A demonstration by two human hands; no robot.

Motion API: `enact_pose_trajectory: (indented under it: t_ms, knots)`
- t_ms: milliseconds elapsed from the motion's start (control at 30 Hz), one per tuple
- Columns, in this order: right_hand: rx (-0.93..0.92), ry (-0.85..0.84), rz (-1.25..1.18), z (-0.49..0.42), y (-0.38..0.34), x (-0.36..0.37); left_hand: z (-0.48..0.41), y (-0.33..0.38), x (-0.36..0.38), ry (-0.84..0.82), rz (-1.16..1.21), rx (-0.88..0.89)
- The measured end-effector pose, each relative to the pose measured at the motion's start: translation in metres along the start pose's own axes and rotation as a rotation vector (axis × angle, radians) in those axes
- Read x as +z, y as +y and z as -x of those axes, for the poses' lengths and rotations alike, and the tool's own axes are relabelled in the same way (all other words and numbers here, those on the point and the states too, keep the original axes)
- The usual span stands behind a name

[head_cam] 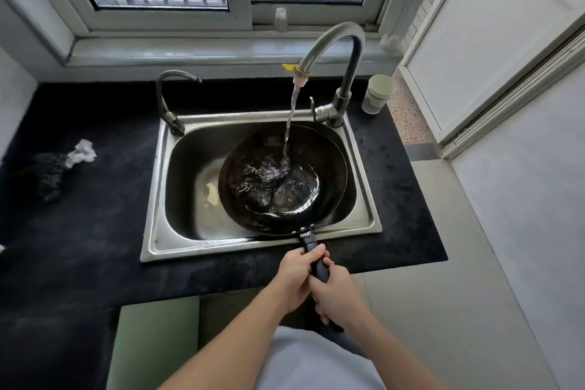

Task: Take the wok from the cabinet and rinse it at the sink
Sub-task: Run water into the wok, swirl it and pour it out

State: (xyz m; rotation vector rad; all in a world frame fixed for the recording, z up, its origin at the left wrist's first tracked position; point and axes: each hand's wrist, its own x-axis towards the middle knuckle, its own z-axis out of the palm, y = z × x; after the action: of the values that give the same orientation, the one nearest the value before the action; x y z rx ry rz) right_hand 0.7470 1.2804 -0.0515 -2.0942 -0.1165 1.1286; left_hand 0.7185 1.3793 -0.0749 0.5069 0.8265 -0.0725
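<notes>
Over the stainless-steel sink (253,244), left hand (299,272) and right hand (339,298) both clench the handle (319,266) of the round black wok (242,168), likely steadying its water-filled weight.

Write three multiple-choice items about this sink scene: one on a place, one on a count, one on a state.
1. Where is the wok? A) in the sink B) on the counter C) on the windowsill
2. How many hands grip its handle? A) none B) one C) two
3. The tall faucet is: A) running B) off C) missing
Answers: 1 A, its bowl lies within the sink's rim; 2 C, left hand and right hand both hold it; 3 A, a water stream falls into the wok.
</notes>
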Motion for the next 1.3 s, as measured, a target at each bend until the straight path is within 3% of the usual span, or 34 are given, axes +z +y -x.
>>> enact_pose_trajectory:
  t_ms: [267, 667, 933, 1300]
  knots:
    - [-0.034, 0.014, 0.114, -0.006, -0.01, -0.018, -0.01, 0.002, 0.011, -0.001, -0.013, -0.015]
    - [-0.065, -0.101, 0.147, -0.011, -0.021, 0.003, 0.009, 0.015, -0.008, 0.123, 0.039, 0.068]
    - [-0.091, -0.149, -0.021, -0.01, -0.005, 0.015, 0.01, 0.01, -0.018, 0.174, -0.076, 0.116]
    - [-0.155, -0.342, -0.15, -0.037, -0.028, -0.008, -0.008, 0.027, -0.005, 0.378, -0.217, 0.27]
